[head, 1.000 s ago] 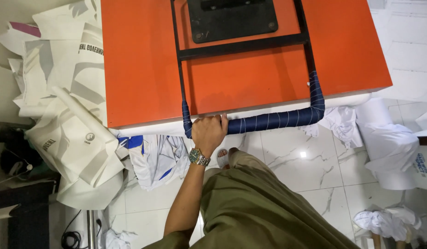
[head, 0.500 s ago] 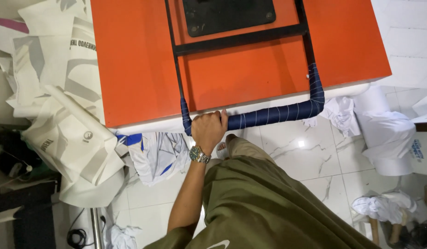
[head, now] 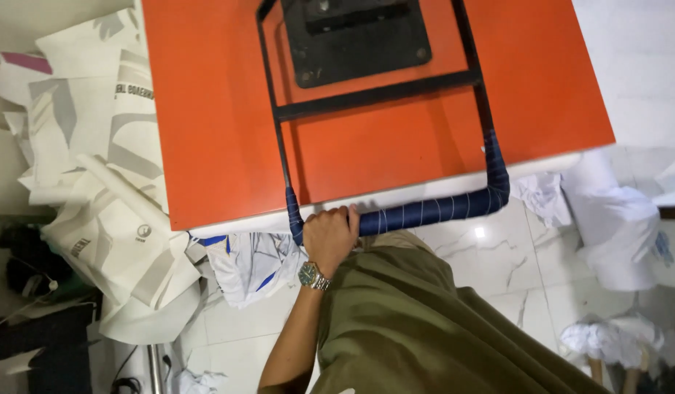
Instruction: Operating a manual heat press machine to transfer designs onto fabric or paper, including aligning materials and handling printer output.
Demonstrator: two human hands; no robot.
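Observation:
My left hand (head: pixel 330 235), with a wristwatch (head: pixel 312 276) on its wrist, is closed around the left end of a U-shaped handle bar (head: pixel 432 208) wrapped in dark blue striped cloth. The bar belongs to a black frame (head: pixel 378 95) lying over a large flat orange plate (head: pixel 206 131), with a black block (head: pixel 356 36) at its middle. The handle sits at the plate's near edge, above a white layer under the plate. My right hand is not in view. My olive-green clothing (head: pixel 418 321) fills the lower middle.
Printed white sheets and rolls (head: pixel 111 219) are piled at the left. A crumpled white and blue cloth (head: pixel 250 263) lies under the plate's near edge. A white bundle (head: pixel 615 226) stands at the right, and more crumpled pieces (head: pixel 607 339) lie on the marble floor.
My left hand stays closed on the wrapped handle at the same spot. The view has shifted slightly; the plate and frame look unmoved.

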